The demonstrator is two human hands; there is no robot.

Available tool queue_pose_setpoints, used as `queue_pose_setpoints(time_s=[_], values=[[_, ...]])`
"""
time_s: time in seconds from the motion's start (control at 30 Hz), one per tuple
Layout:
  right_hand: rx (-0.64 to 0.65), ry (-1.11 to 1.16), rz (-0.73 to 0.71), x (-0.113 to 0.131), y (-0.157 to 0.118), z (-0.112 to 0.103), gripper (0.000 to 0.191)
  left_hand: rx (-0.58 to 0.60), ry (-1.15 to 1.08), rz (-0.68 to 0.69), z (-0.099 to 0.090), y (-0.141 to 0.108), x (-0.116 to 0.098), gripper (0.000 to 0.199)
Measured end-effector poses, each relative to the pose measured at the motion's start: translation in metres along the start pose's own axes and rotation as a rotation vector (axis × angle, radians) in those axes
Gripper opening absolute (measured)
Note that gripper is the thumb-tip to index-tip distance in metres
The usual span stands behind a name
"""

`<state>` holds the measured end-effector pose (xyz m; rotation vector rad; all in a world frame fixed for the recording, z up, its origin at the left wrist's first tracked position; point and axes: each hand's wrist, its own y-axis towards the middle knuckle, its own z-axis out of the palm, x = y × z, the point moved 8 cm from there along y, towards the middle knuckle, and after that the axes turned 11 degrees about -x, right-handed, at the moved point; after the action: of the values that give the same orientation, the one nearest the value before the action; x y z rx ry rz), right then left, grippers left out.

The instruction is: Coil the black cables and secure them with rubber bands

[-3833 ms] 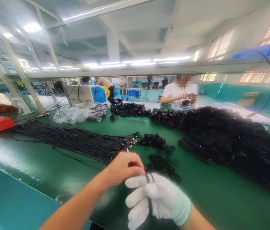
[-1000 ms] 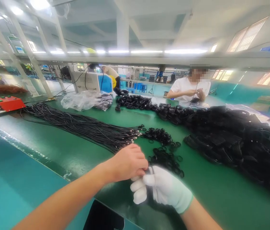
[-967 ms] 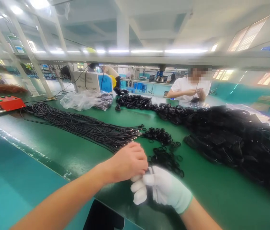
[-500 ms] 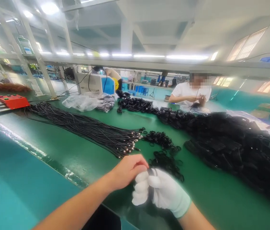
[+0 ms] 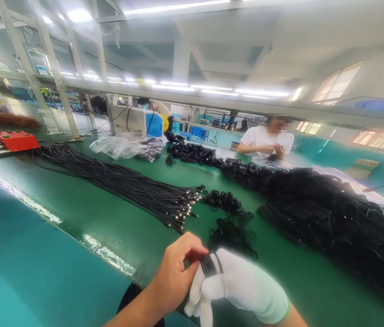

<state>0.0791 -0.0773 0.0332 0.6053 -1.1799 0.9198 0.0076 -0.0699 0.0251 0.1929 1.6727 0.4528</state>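
Note:
Near the table's front edge, my bare left hand (image 5: 178, 268) pinches with thumb and forefinger at a small coil of black cable (image 5: 208, 265). My right hand (image 5: 226, 281), in a white glove, has its curled fingers round the same coil, and a thin dark band (image 5: 218, 262) lies over the glove beside it. Just beyond my hands are two small heaps of black rings, the nearer one (image 5: 231, 236) and the farther one (image 5: 224, 202). A bundle of straight black cables (image 5: 117, 179) stretches to the left, its metal plug ends towards my hands.
A large pile of coiled black cables (image 5: 314, 209) covers the right side of the green table (image 5: 76, 204). Clear plastic bags (image 5: 120, 146) and a white-and-blue machine (image 5: 140, 121) stand behind. A red control box (image 5: 15, 140) is at left. Across the table sits a person (image 5: 263, 140).
Both hands have come slightly lower and nearer. The left thumb and forefinger now show a gap behind their pinch, and more of the coil is visible. The view has shifted a little.

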Motion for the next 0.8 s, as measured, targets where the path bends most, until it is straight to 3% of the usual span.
queue_pose_setpoints(time_s=[0.2, 0.27, 0.4, 0.47, 0.67, 0.8], values=[[-0.033, -0.034, 0.02, -0.005, -0.004, 0.005, 0.024, -0.133, 0.054, 0.205, -0.005, -0.015, -0.015, 0.019], [-0.022, -0.053, 0.05, -0.006, -0.006, 0.005, 0.025, -0.07, 0.092, 0.222, -0.002, -0.013, -0.021, 0.023], [0.047, -0.095, 0.114, -0.008, -0.011, 0.007, 0.034, 0.21, 0.163, 0.294, 0.012, -0.008, -0.04, 0.035], [0.049, -0.107, 0.12, -0.006, -0.012, 0.009, 0.039, 0.267, 0.174, 0.356, 0.015, -0.005, -0.049, 0.033], [-0.178, -0.251, 0.058, 0.014, -0.022, 0.01, 0.054, 0.229, 0.169, 0.526, 0.016, -0.002, -0.06, 0.023], [-0.307, -0.283, 0.031, 0.029, -0.043, -0.002, 0.058, 0.239, 0.171, 0.52, 0.015, 0.0, -0.062, 0.024]])
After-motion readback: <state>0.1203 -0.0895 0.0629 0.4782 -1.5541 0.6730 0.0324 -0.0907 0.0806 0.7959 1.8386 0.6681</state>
